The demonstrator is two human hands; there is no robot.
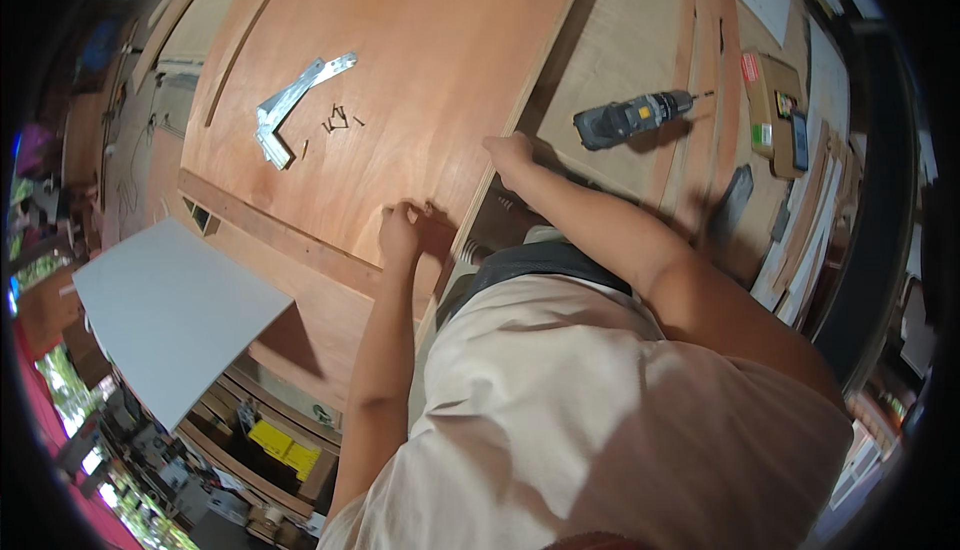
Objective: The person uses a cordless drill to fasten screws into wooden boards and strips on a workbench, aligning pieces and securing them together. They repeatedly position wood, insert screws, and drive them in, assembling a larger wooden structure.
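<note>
A large reddish-brown wooden panel (430, 60) lies in front of me. My right hand (511, 158) is closed around its right edge, thumb side on top. Lower on the panel, near its front corner, my left hand (400, 233) rests with its fingers curled in; whatever they may hold is too small to make out. Farther up lie silvery metal strips (290, 100), like drawer slides or brackets, set in an angled shape. Several small screws (337, 120) are scattered beside them, away from both hands.
A cordless drill (632, 120) with a bit fitted lies right of the panel. Beyond it are a cardboard box (775, 100) and a phone (799, 142). A pale grey board (180, 315) juts out at the left, above a drawer with a yellow item (287, 448).
</note>
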